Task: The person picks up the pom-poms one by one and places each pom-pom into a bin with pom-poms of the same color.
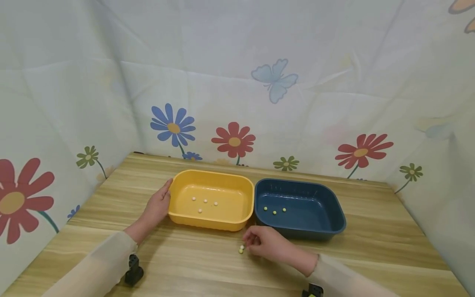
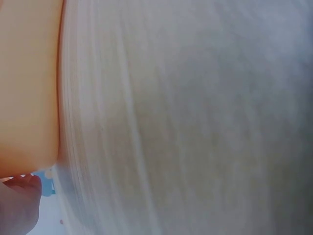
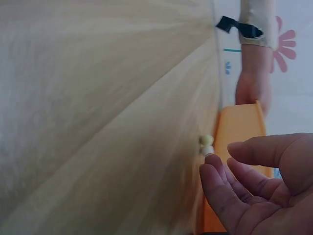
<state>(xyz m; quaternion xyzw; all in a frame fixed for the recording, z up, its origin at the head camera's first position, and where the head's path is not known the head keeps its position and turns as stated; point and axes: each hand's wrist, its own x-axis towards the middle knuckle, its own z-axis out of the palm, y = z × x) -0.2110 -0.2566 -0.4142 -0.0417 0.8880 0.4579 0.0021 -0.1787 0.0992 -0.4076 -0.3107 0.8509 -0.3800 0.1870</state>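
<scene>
My left hand rests against the outer left wall of a yellow plastic tray; no finger shows inside it. Several small white beads lie in this tray. My right hand hovers low over the table in front of the two trays. In the right wrist view, its thumb and fingertips are apart, with nothing visibly pinched between them. Close by its fingertips, a white bead and a yellow-green bead lie together on the wood. Whether a finger touches the white bead cannot be told.
A dark blue tray stands right beside the yellow one, holding three yellow-green beads. Both sit on a wood-grain table. Behind and at the sides hangs a pale cloth printed with flowers and a butterfly.
</scene>
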